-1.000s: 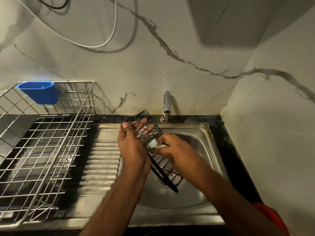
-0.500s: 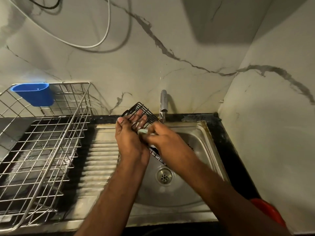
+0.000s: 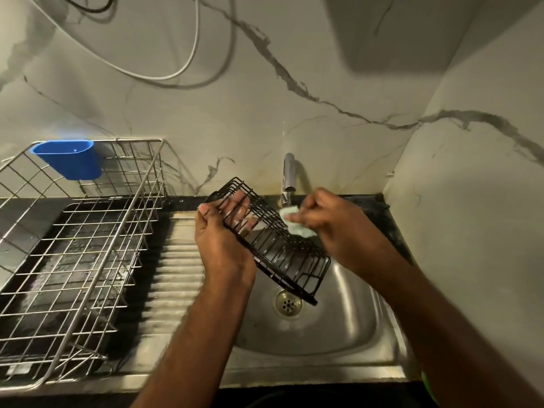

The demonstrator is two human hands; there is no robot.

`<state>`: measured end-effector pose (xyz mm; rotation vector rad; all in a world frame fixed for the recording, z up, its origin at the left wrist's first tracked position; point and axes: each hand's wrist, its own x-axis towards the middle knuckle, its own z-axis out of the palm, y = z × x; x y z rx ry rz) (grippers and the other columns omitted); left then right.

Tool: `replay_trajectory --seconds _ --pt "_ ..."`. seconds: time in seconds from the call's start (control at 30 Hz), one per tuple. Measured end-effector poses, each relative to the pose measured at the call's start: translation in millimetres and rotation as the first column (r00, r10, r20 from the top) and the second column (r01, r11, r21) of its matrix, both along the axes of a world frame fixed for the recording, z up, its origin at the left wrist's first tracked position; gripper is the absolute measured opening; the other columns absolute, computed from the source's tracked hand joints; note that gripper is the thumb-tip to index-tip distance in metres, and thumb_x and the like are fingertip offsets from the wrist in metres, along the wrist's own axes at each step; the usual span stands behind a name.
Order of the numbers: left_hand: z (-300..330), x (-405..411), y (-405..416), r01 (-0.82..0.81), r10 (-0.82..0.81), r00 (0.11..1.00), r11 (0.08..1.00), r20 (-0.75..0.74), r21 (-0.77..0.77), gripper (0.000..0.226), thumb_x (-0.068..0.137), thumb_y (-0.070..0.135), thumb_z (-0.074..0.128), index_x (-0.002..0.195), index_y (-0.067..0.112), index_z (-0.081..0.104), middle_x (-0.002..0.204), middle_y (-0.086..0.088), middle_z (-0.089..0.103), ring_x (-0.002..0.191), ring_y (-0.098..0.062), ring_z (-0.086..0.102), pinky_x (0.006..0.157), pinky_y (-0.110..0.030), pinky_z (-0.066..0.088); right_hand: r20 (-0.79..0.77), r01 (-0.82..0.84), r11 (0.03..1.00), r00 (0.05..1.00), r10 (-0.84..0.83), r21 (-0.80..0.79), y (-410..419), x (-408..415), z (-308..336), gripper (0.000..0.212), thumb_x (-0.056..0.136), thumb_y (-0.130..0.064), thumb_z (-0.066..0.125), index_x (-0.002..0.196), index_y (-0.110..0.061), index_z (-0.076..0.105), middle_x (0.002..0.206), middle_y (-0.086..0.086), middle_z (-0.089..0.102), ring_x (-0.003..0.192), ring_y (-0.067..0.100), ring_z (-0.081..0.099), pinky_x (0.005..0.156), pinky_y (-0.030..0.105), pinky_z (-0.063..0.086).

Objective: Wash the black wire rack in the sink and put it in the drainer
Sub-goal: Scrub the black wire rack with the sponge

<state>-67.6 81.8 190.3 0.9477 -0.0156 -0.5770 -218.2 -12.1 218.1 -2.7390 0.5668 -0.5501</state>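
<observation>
Over the sink [image 3: 347, 328], the left hand [image 3: 219, 240] grips the black wire rack [image 3: 273, 245], newly tilted open; right fingers [image 3: 306, 214] pinch a cloth [image 3: 294, 223] at two o'clock, scrubbing unfinished.

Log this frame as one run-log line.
phase: scrubbing | left hand: holds black wire rack tilted over sink | right hand: grips pale cloth on rack | drainer: no rack yet

Rack [image 3: 276, 248]: black coated wire, wet gloss. Sink [image 3: 338, 325]: brushed steel. Drainer [image 3: 88, 245]: bright metal wire. Cup [image 3: 69, 159]: blue plastic. Wall [image 3: 235, 113]: veined marble, smooth.
</observation>
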Motion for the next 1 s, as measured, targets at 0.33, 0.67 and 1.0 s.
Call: replay_trajectory --seconds 0.33,0.67,1.0 --pt "3.4 -10.3 -2.9 0.032 -0.035 0.998 0.999 -0.055 -0.041 0.031 0.112 0.031 0.031 0.105 0.013 0.056 0.106 -0.018 0.075 0.101 -0.036 0.072 0.099 -0.063 0.051 0.112 -0.051 0.999 0.992 0.050 0.007 7.7 34.0 -15.1 0.045 0.089 0.002 0.040 0.116 -0.013 0.073 0.105 0.004 0.055 0.096 0.015 0.044 0.081 0.022 0.033" --pt "-6.8 3.0 0.5 0.003 -0.001 0.998 0.999 -0.066 0.033 0.033 0.112 0.034 0.028 0.107 0.014 0.054 0.109 -0.017 0.076 0.104 -0.031 0.074 0.100 -0.062 0.051 -0.189 0.021 0.978 0.982 0.019 0.207 4.5 -17.7 -36.6 0.028 0.093 -0.032 0.055 0.113 -0.023 0.074 0.102 -0.009 0.055 0.092 0.000 0.051 0.084 0.015 0.043" --pt "-1.1 -29.7 1.4 0.049 -0.050 0.999 0.997 -0.014 -0.059 0.034 0.110 0.030 0.040 0.094 0.016 0.066 0.105 -0.016 0.071 0.101 -0.033 0.067 0.100 -0.056 0.053 0.164 0.022 0.950 0.983 -0.077 0.311 30.9 46.4 3.6 0.044 0.096 -0.055 0.040 0.115 -0.021 0.062 0.097 -0.013 0.048 0.087 -0.001 0.051 0.073 0.022 0.045"
